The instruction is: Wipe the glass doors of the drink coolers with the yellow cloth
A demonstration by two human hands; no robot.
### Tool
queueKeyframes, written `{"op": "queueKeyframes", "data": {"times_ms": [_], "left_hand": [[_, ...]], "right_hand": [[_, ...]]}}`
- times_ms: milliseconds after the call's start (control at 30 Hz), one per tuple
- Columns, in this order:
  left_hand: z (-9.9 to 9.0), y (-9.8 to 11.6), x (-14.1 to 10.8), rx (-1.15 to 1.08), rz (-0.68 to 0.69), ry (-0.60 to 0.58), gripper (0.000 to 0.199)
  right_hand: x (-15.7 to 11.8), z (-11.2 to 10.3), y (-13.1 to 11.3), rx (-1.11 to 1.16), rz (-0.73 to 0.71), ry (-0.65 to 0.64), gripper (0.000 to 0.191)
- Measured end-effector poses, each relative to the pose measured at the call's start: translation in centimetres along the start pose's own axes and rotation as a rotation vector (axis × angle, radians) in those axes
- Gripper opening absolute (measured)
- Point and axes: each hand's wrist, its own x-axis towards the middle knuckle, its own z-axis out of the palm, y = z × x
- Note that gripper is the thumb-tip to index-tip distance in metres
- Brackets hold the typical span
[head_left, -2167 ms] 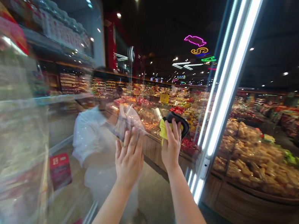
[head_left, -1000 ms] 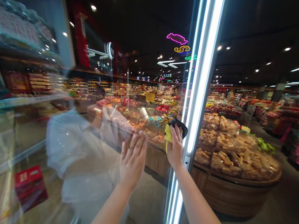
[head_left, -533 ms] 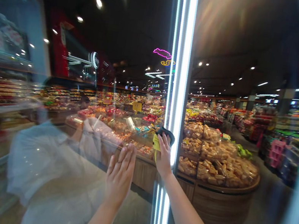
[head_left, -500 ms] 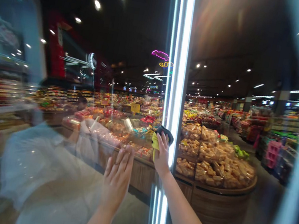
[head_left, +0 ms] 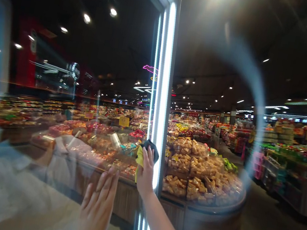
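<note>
A glass pane [head_left: 112, 80] in a frame with a bright light strip [head_left: 164, 77] stands in front of me. My right hand [head_left: 146, 167] presses a cloth [head_left: 151, 150], dark on one side and yellow on the other, against the glass beside the lit edge. Lower and to the left is my left hand [head_left: 99, 204], raised with its fingers stretched out, holding nothing, close to the pane. Whether its palm touches the glass cannot be told. A pale reflection of clothing shows in the glass.
Beyond the frame stands a rounded wooden display bin [head_left: 210, 228] heaped with packaged goods [head_left: 205, 172]. An aisle [head_left: 264, 229] runs along its right, with stocked shelves [head_left: 297, 156] farther right. A yellow sign [head_left: 124, 121] shows through the glass.
The view has shifted, so the frame's top corner now shows. Both hands, the cloth and the light strip appear farther left and lower. The cloth is still in my right hand.
</note>
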Motion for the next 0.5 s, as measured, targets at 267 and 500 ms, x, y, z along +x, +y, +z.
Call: {"op": "queueKeyframes", "data": {"times_ms": [267,500], "left_hand": [[0.1,0.2,-1.0,0.061,-0.040,-0.032,0.070],[0.0,0.4,-1.3,0.094,-0.038,-0.039,0.072]], "right_hand": [[-8.3,-0.3,1.0,-0.092,0.044,0.001,0.067],[-6.1,0.2,0.2,-0.049,0.068,0.026,0.072]]}}
